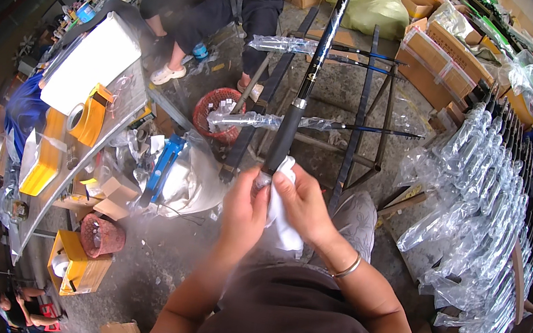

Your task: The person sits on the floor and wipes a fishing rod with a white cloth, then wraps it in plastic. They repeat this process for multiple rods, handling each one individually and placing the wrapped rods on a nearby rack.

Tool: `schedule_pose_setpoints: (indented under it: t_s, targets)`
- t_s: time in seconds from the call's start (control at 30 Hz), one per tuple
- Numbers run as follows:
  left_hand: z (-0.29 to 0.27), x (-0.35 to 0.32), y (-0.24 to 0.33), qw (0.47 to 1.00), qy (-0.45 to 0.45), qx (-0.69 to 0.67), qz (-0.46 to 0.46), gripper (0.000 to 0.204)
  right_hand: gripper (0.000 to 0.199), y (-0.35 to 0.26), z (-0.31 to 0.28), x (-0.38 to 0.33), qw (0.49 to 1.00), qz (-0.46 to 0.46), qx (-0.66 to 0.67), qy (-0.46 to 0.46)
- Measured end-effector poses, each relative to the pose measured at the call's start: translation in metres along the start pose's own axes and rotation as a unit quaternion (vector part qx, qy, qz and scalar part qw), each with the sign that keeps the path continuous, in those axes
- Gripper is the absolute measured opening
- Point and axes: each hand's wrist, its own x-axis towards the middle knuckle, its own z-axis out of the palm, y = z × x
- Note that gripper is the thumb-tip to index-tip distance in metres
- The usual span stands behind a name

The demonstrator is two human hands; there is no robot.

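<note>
A black fishing rod (290,122) rises away from me, its dark grip end low between my hands. My left hand (245,208) is closed around the butt end of the rod. Pinched in my right hand (306,203) is a white cloth (286,230), pressed against the same butt end, with its loose part hanging below. Beyond my hands stands a metal rack (352,138). Two plastic-wrapped rods lie across it, a nearer wrapped rod (252,121) and a farther wrapped rod (284,46).
Many plastic-wrapped rods (482,199) lean in a row at right, below cardboard boxes (440,65). A red basket (200,112) stands left of the rack. At left is a table (84,163) with yellow pieces. Co-workers sit at the back, including a person in dark trousers (251,13).
</note>
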Motion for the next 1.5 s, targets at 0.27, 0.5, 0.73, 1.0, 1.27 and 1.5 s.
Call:
schedule_pose_setpoints:
  t_s: [0.27,0.5,0.73,1.0,1.27,1.5]
  targets:
    - [-0.008,0.002,-0.010,0.997,0.051,0.049,0.011,0.032,0.034,-0.048,-0.038,-0.015,0.832,-0.101,-0.508,-0.197]
    - [-0.003,-0.008,-0.011,0.999,0.008,-0.026,-0.027,0.036,0.030,-0.075,-0.043,0.040,0.870,-0.317,-0.372,0.061]
    - [-0.007,-0.011,-0.023,0.979,-0.035,-0.185,-0.077,0.041,0.033,-0.036,-0.042,-0.002,0.854,-0.228,-0.347,-0.313]
    - [-0.004,-0.008,-0.006,0.986,-0.021,-0.150,-0.064,0.036,0.034,-0.062,-0.048,0.042,0.859,-0.364,-0.361,-0.009]
    - [-0.019,0.003,-0.001,0.981,0.084,0.154,0.086,0.039,0.034,-0.060,-0.033,0.009,0.877,-0.298,-0.352,-0.136]
    - [-0.017,0.006,-0.005,0.977,0.090,0.160,0.104,0.038,0.033,-0.049,-0.015,0.012,0.811,-0.295,-0.500,-0.072]
